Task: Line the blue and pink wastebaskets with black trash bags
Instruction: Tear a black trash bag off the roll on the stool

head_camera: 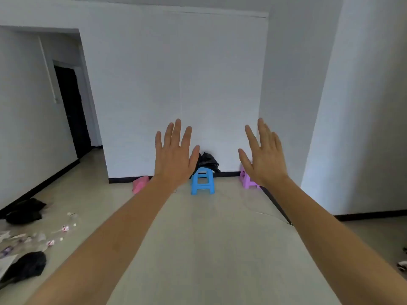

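Black trash bag, crumpled glossy plastic: heaped on top of the small blue plastic step stool, which stands at the foot of the white far wall, against the black skirting board.

Left of the stool, on the beige tiled floor: a pink plastic item lying on its side by the skirting. Cannot tell whether it is the pink wastebasket.

Right of the stool, near the wall corner: a small purple plastic stool.

Left hand: raised, back to the camera, fingers straight and spread, holding nothing. It overlaps the left edge of the bag and the blue stool in the view.

Right hand: likewise raised, fingers straight and fanned, empty. It covers part of the purple stool.

Floor, left side: two black crumpled heaps, material unclear, with scattered clear plastic bottles between them.

Dark doorway far left, down a short passage.
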Tool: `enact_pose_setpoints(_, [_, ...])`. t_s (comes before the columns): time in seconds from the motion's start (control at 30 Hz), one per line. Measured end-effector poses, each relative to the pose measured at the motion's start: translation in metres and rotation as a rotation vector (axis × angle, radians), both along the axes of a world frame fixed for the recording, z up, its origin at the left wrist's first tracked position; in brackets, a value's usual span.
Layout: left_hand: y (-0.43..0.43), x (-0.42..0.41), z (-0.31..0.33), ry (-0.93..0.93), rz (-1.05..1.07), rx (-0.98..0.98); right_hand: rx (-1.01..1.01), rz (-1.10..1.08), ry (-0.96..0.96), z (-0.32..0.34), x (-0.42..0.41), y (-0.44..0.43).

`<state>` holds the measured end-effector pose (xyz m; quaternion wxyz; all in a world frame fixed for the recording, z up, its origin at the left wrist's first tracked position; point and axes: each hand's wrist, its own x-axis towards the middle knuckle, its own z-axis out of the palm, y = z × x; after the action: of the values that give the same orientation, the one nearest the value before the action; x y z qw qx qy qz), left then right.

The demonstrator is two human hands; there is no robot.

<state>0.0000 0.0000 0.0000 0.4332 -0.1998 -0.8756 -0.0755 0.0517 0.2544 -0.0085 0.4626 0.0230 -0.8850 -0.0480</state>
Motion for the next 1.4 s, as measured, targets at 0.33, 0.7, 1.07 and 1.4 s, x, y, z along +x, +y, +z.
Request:
enact_pose_setpoints(0.33, [0.114, -0.196, -0.042, -0.111, -0.038, 0.035, -0.061, 0.013, -0.026, -0.043, -0.183, 0.120])
enact_pose_setpoints(0.7, [0.173, -0.453, -0.059, -0.169, 0.007, -0.017, -0.103, 0.130, -0.166, -0.050, -0.460, 0.205])
enact_pose_setpoints(1.07, [0.160, -0.767, -0.095, -0.242, 0.069, -0.005, -0.077, 0.070, -0.351, -0.102, -0.774, 0.220])
enact_pose_setpoints(1.4, [0.264, -1.043, -0.139, -0.325, -0.031, -0.032, -0.171, 0.018, -0.324, -0.133, -1.015, 0.319])
